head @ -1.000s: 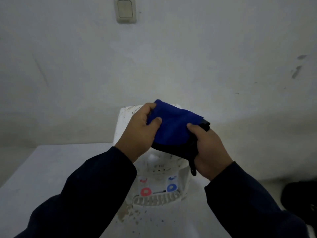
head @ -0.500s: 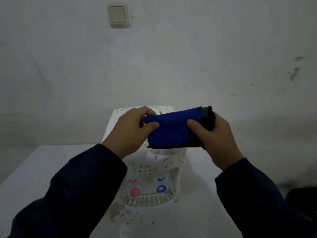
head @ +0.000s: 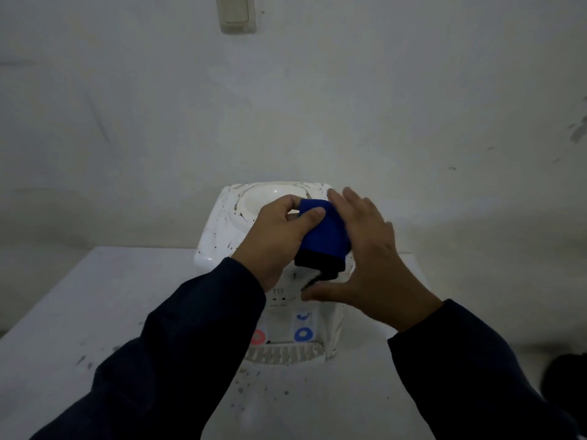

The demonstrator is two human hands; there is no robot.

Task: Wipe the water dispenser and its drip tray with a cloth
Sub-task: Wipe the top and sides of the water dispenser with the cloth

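A small white water dispenser (head: 222, 230) stands on a white table, speckled with dark dirt. Its red tap (head: 258, 337) and blue tap (head: 303, 334) sit above the slotted drip tray (head: 282, 354) at its foot. A folded blue cloth (head: 325, 238) with a dark edge is held above the dispenser's front top. My left hand (head: 276, 239) pinches the cloth's upper left corner between thumb and fingers. My right hand (head: 371, 258) lies flat against the cloth's right side, fingers spread and straight, thumb under the cloth's lower edge.
The white table (head: 95, 312) has dirt specks in front of the tray. A plain wall rises right behind the dispenser, with a light switch (head: 236, 12) high up. A dark object (head: 568, 376) sits at the right edge.
The cloth has been folded smaller, from a wide strip to a compact pad. My right hand let go of its grip and now lies flat against it. The hands sank toward the dispenser's top.
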